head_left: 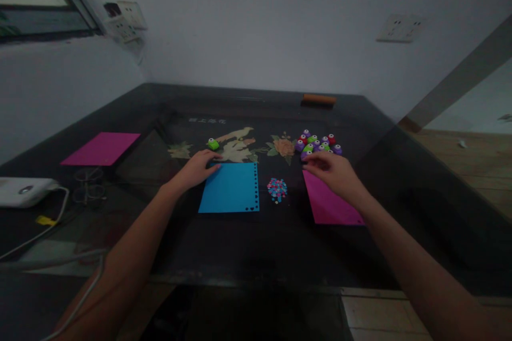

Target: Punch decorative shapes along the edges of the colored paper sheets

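So, fingers first: the left hand (198, 168) lies flat with its fingers spread loose on the far left corner of the blue sheet (231, 188), pinning it rather than gripping anything. The right hand (334, 170) is curled loosely, fingertips down at the near edge of the pile of little punches (318, 144); it looks like it's touching a purple one, but I can't tell whether it has actually closed on it.

As for progress, I'd say it's partly along. The blue sheet already has a row of small holes punched down its right edge and turning the near right corner, heart-shaped as far as I can make out. The other edges look untouched. Just right of it is a small heap of paper bits (277, 189), blue and pink mixed, so pink paper has likely been punched too. The pink sheet (328, 202) sits under the right wrist, near right, and I can't see any holes in it from here. Another pink sheet (102, 148) lies well apart at the far left, looking plain.

One green punch (213, 144) sits alone just beyond the left hand. The dark table (256, 245) is pretty dim overall.
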`<state>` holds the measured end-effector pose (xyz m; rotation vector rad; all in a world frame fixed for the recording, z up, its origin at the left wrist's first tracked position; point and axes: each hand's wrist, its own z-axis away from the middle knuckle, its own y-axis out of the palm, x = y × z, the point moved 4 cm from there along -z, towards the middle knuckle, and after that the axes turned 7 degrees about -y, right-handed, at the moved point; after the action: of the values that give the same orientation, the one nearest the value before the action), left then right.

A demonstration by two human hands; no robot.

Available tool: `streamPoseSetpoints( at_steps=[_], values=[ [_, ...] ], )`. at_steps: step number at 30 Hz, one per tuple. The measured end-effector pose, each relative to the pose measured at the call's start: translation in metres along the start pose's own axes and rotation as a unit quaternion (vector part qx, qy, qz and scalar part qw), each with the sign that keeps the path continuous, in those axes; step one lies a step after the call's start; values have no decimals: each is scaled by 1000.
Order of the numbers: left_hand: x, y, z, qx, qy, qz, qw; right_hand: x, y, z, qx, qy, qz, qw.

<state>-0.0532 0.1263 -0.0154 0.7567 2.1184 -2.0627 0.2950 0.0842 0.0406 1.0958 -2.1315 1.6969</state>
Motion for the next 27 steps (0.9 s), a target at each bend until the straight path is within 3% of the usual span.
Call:
streamPoseSetpoints(
  at_steps=[5,9,18,27],
  values=[
    [2,1,1,21,-1,4,1000,25,73,-38,148,-42,40,987],
    [5,4,3,45,-8,-4,999,34,107,-54,166,-51,67,983],
    [4,7,0,57,-15,-25,998,28,127,-66,180,-35,57,981],
    [0,4,3,71,-34,-19,997,27,130,-70,189,-34,2,981]
  ],
)
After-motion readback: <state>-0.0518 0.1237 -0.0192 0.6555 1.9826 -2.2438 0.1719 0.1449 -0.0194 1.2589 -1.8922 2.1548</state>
